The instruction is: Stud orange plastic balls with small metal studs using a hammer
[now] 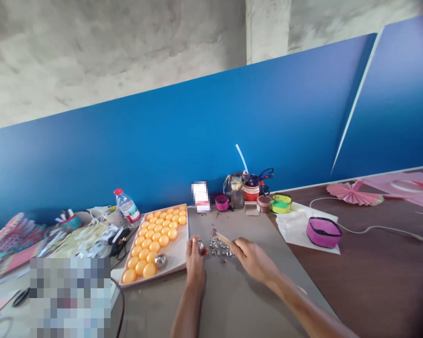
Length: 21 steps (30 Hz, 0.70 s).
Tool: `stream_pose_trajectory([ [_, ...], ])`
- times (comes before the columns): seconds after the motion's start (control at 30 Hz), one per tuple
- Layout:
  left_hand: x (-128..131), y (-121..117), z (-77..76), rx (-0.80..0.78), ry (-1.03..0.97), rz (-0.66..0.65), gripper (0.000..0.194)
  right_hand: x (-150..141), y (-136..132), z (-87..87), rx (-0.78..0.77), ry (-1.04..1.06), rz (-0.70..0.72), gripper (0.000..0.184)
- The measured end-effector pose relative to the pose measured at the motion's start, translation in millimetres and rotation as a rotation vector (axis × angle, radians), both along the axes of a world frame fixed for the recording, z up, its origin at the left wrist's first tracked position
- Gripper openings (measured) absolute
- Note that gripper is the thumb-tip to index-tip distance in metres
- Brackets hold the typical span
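My left hand (194,259) rests on a grey mat (232,291) and is closed on a small silvery ball (200,246) at its fingertips. My right hand (252,257) grips a thin wooden-handled tool (223,238) whose tip points up and to the left. Between the two hands lies a pile of small shiny pieces (220,248). To the left stands a white tray (178,256) filled with several orange balls (155,241), and one silvery ball (160,260) sits in it near the front.
A water bottle (128,207), small pots and a glue gun (264,180) stand along the blue wall. A pink pouch (323,232) lies on white paper at the right, with a pink paper fan (352,194) behind it. Craft clutter and scissors (20,296) fill the left.
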State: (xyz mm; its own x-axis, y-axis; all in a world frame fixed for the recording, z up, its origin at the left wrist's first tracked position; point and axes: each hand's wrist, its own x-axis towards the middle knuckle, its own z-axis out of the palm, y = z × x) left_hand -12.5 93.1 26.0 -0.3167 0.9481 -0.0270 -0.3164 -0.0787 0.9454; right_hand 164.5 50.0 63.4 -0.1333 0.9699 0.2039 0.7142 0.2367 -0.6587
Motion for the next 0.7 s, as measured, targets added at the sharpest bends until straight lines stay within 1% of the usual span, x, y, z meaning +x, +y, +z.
stream_pose_trajectory([
  [0.17,-3.2,1.4,-5.8,0.009,0.032,-0.020,0.039,0.7,1.8,-7.1,0.012,-0.093,-0.020,0.029],
  [0.33,-4.8,1.7,-10.1,0.032,0.039,-0.024,0.038,5.8,6.4,-13.8,0.058,-0.283,-0.132,0.021],
  [0.4,-4.4,0.5,-8.6,0.034,0.047,-0.029,0.038,10.7,10.7,-16.3,0.055,-0.344,-0.200,0.020],
  [0.5,-2.6,-3.0,-4.2,0.051,0.101,-0.027,0.038,19.5,19.1,-22.5,0.010,-0.416,-0.283,0.019],
  [0.6,-0.1,-7.3,-0.7,0.090,0.164,-0.052,0.035,26.1,26.3,-30.9,-0.025,-0.469,-0.295,0.019],
  [0.7,1.7,-10.0,0.8,0.114,0.119,-0.088,0.032,28.0,29.1,-36.3,-0.026,-0.492,-0.281,0.019],
])
